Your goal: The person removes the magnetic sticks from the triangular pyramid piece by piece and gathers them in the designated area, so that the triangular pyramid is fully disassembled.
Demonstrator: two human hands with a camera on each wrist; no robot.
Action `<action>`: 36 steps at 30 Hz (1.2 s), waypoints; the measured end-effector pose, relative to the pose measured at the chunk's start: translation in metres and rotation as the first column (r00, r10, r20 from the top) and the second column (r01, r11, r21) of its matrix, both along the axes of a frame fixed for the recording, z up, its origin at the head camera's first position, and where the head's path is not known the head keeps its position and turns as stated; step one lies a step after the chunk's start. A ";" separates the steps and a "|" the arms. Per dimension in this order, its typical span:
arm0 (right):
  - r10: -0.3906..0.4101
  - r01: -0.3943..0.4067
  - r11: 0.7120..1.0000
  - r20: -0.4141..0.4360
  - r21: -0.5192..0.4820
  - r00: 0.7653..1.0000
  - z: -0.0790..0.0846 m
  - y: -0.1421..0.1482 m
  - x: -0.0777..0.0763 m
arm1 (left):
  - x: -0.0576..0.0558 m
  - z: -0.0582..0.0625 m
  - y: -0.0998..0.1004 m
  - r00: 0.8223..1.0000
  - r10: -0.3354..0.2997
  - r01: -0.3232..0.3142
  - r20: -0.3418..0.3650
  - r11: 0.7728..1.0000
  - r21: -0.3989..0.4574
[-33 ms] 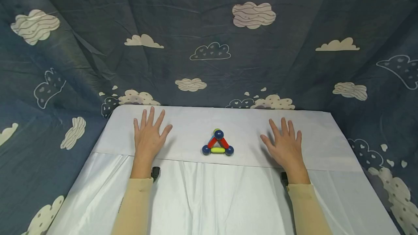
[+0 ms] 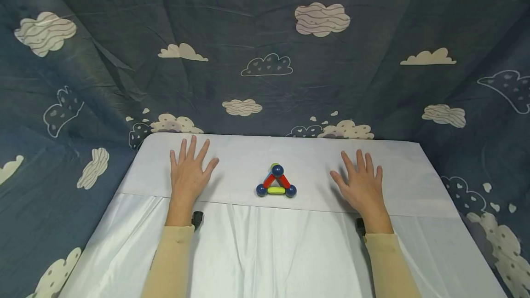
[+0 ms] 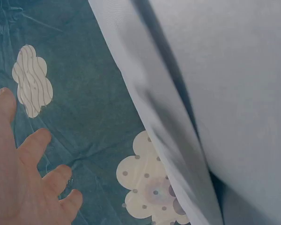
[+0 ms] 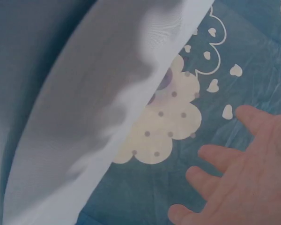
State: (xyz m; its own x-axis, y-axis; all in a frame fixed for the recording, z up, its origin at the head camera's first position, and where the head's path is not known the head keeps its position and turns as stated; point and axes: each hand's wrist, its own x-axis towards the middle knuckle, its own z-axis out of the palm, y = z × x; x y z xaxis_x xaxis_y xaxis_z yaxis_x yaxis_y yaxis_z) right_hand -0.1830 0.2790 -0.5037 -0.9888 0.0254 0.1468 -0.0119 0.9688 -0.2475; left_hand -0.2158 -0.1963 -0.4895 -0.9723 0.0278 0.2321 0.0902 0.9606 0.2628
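A small structure of dark blue balls and coloured rods (image 2: pixel 276 191) stands on the white-covered table, between the two hands. Two red rods slope from its upper ball (image 2: pixel 278 170) toward the lower left and lower right balls. A yellow-green rod joins those two lower balls, and bits of light blue and yellow-green show behind. To the left of it, my left hand (image 2: pixel 188 176) is spread with straight fingers, holding nothing. On the other side my right hand (image 2: pixel 363 187) has its fingers extended and is also bare of any object. Each wrist view shows its own hand's fingers, without the structure.
White cloth (image 2: pixel 248 247) covers the table, with a fold line across it and creases in the near part. Behind and beside it hangs a dark blue curtain (image 2: pixel 352 82) printed with clouds. Dark wrist devices sit at the left wrist (image 2: pixel 197 220) and the right wrist.
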 end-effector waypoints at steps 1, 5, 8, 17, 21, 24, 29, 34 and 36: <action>-0.003 0.003 1.000 0.003 0.000 1.000 0.001 0.000 0.000 | 0.000 0.001 0.000 1.000 -0.001 0.001 0.003 1.000 0.003; -0.005 0.005 1.000 -0.002 -0.012 1.000 0.004 0.000 -0.001 | 0.000 0.004 0.002 1.000 -0.005 0.005 0.004 1.000 0.009; -0.002 0.002 1.000 -0.008 -0.018 1.000 0.008 -0.001 -0.002 | 0.000 0.007 0.003 1.000 -0.005 0.005 -0.007 1.000 0.013; 0.022 -0.023 0.999 -0.041 -0.022 0.999 0.017 -0.005 0.001 | 0.000 0.015 0.009 0.998 -0.017 0.018 -0.053 1.000 0.013; 0.028 -0.029 0.999 -0.038 -0.026 0.999 0.019 -0.007 0.002 | 0.000 0.016 0.013 0.998 -0.024 0.025 -0.056 1.000 0.017; 0.041 -0.043 0.999 -0.057 -0.024 0.998 0.018 -0.011 0.003 | 0.002 0.017 0.019 0.997 -0.032 0.035 -0.072 0.999 0.037; 0.074 -0.079 0.997 -0.167 -0.022 0.983 0.015 -0.021 0.003 | 0.007 0.017 0.035 0.988 -0.073 0.098 -0.139 0.978 0.183; 0.070 -0.106 0.980 -0.205 -0.168 0.976 0.016 -0.039 0.006 | 0.011 0.014 0.060 0.980 -0.143 0.190 -0.138 0.875 0.446; 0.072 -0.118 0.949 -0.163 -0.293 0.984 0.018 -0.047 0.009 | 0.010 0.012 0.071 0.975 -0.191 0.221 -0.113 0.809 0.544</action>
State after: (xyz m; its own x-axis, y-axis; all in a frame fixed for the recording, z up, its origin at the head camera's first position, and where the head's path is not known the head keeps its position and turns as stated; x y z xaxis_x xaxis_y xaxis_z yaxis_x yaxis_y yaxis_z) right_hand -0.1744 0.2316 -0.4852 -0.9563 -0.0020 0.2923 -0.1591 0.8423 -0.5149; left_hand -0.2053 -0.1251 -0.4779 -0.9449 0.0791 0.3177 0.2972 0.6143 0.7309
